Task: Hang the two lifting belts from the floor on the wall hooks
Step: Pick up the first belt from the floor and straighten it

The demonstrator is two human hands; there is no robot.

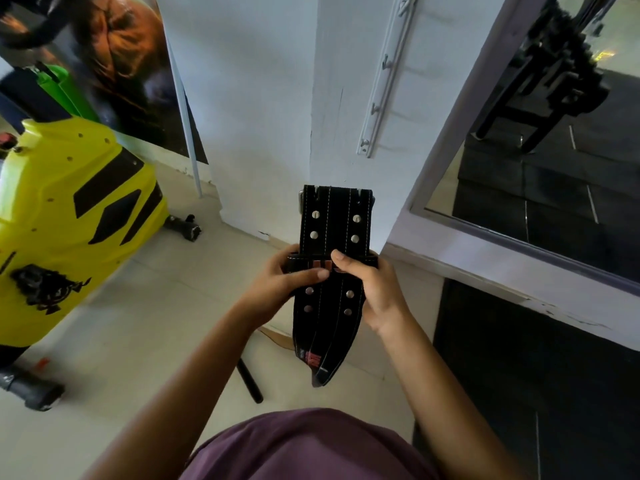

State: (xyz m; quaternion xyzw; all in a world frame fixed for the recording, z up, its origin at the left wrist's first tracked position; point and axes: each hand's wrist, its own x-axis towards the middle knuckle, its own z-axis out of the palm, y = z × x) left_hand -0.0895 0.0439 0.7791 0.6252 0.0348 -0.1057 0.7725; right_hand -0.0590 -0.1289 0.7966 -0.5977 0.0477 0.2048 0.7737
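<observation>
A black leather lifting belt (334, 223) with white stitching and silver rivets is folded and held upright in front of me, its loose end hanging down. My left hand (282, 282) grips its left edge with the thumb across the front. My right hand (372, 289) holds the right edge at the same height. Above it, a white rail of wall hooks (382, 81) runs up the white pillar, and nothing hangs on it. A second belt is not clearly in view; a brownish edge (277, 337) shows on the floor behind my left wrist.
A yellow and black machine housing (69, 216) stands on the left. A black bar (250, 381) lies on the pale floor tiles below the belt. A mirror (540, 150) in a white frame fills the right wall, above black floor mats (519, 393).
</observation>
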